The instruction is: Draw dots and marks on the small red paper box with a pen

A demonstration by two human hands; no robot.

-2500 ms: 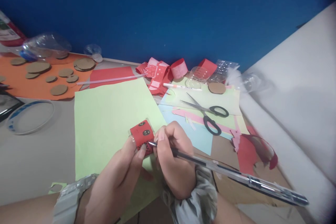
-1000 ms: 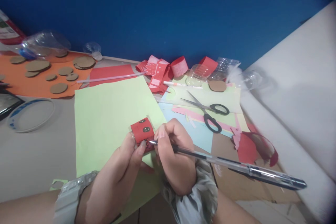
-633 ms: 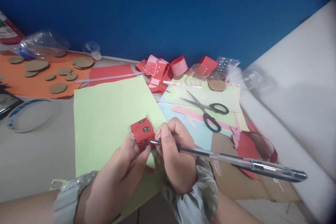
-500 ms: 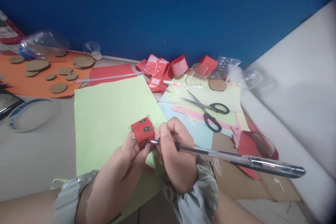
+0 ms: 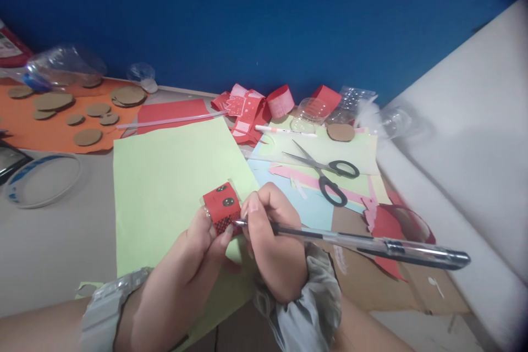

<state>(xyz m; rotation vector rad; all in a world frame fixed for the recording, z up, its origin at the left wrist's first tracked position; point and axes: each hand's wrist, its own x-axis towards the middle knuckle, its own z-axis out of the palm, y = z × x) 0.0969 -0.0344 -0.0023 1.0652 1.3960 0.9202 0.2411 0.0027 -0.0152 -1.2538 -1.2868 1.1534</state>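
Between the thumb and fingers of my left hand [image 5: 193,250] is a small red paper roll [image 5: 215,204], with two dark eyes drawn on it and a black checked band along its lower part. My right hand [image 5: 272,236] is closed round a clear-barrelled pen [image 5: 350,239], whose tip touches the band near my left thumb. The pen's back end slants out to the right. Both hands are above a light green sheet of paper [image 5: 165,187]. Some fingertips behind the roll are hidden.
Scissors [image 5: 322,168] lie open on coloured paper to the right. Red paper pieces [image 5: 247,113] and a white marker [image 5: 284,131] are farther back. Cardboard discs [image 5: 53,102] rest on orange paper [image 5: 25,135] at left, near a plastic bottle [image 5: 66,69]. A roll of tape [image 5: 43,206] lies nearer me.
The pen tip has shifted very slightly along the checked band, and the pen's back end has swung a little. The whole view has drifted slightly; both grips are unchanged.
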